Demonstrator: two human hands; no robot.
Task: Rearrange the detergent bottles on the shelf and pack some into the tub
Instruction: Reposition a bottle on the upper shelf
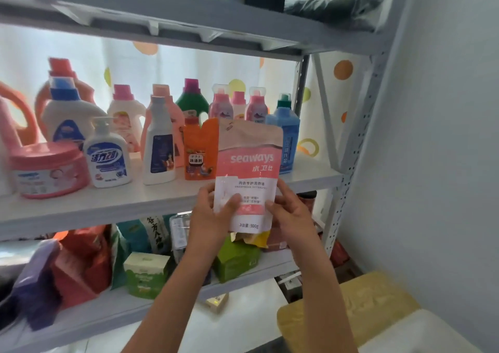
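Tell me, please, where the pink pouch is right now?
Both hands hold the pink pouch upright, right of centre, before the shelf, beside the orange bottle.

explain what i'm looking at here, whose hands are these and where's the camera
There is no machine here. A person wears a camera on their head, so the single picture looks forward and down along their own arms. Their left hand and right hand together hold a pink and white detergent pouch upright by its lower part, in front of a white shelf. On that shelf stand many detergent bottles, among them a white pump bottle, an orange pouch and a blue bottle, plus a squat pink tub at the left. The shelf below holds boxes and bags, too blurred to name.
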